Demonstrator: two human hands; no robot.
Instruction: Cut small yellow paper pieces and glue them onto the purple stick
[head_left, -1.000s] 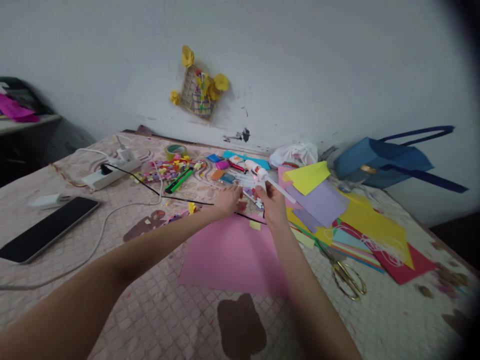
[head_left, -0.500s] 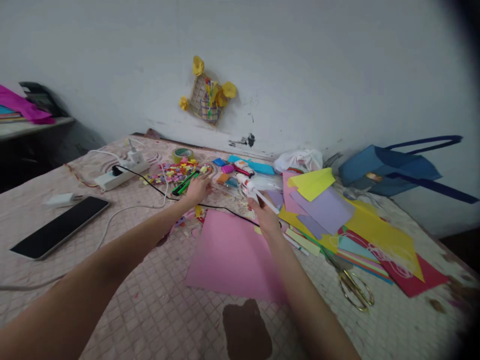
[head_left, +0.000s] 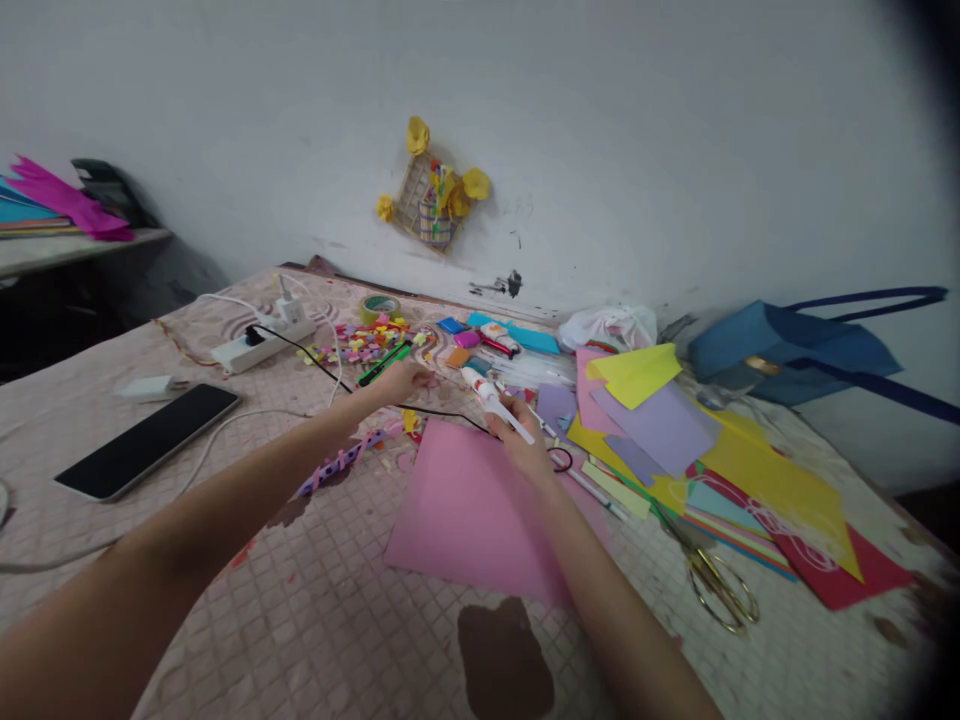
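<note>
My right hand is wrapped round a white hot glue gun with small red markings, its nozzle pointing away to the upper left. A black cord runs to this hand from the power strip. My left hand is closed just left of the nozzle, fingertips together; whatever they may pinch is too small to make out. Beside it lies a green and black cutter knife, and behind it is a pile of colourful foam shapes. A pink sheet lies below both hands.
A power strip, a phone and a white charger occupy the left. Coloured papers, gold-handled scissors and a blue bag are at right. Tape sits near the wall.
My left hand has drawn back from the foam shapes, slightly down and right. The glue gun has turned more fully into view in my right hand. The whole view has shifted a little.
</note>
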